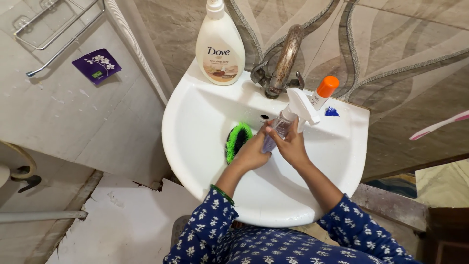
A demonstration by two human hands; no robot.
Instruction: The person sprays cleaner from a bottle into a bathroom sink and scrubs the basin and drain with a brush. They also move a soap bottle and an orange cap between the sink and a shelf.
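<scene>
Lighting: bright, even, diffuse from above. Shadows: soft, faint inside white washbasin (195, 122). Glare: mild sheen on basin rim and marbled wall tiles (391, 49). Focus: sharp throughout. Distortion: wide-angle bending at edges.

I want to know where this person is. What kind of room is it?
It looks like a bathroom. There is a white sink with a tap on a tiled wall, and a pump bottle of soap stands on the sink's edge.

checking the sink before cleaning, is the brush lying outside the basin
No, the green and black brush lies inside the white basin, left of both hands.
</scene>
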